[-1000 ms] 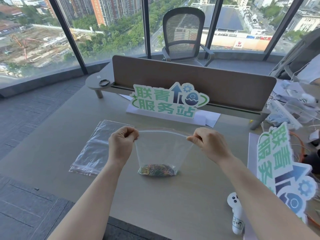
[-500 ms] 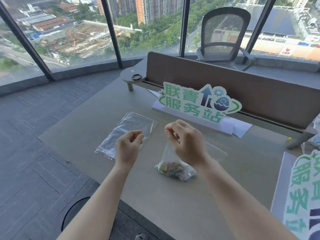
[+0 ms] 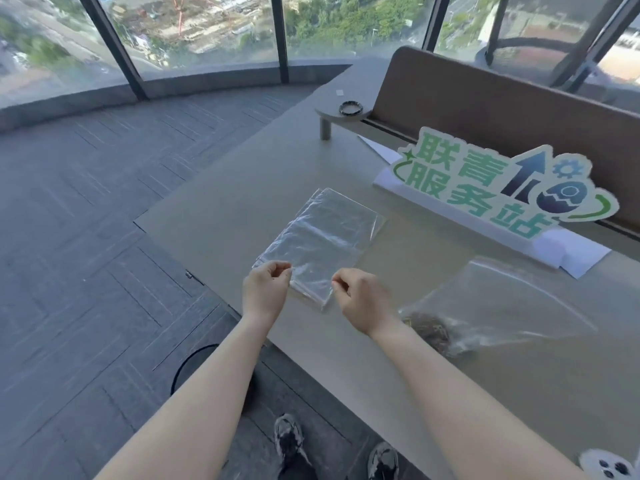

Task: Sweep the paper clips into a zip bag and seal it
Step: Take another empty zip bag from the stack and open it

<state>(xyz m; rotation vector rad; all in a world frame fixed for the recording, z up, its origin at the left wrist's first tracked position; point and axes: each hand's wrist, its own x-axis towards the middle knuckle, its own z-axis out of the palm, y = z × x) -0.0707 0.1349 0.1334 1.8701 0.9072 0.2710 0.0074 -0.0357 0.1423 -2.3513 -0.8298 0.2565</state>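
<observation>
Paper clips, a multicoloured heap (image 3: 429,329), are lying inside the clear plastic zip bag (image 3: 498,299), which is resting on the beige table (image 3: 221,202) at the person's right, so filling looks done; whether it is sealed I cannot tell. Half a second ago the right hand (image 3: 363,303) was holding that bag; now both hands, left hand (image 3: 265,292) too, are pinching at the stack of spare clear bags (image 3: 322,237).
</observation>
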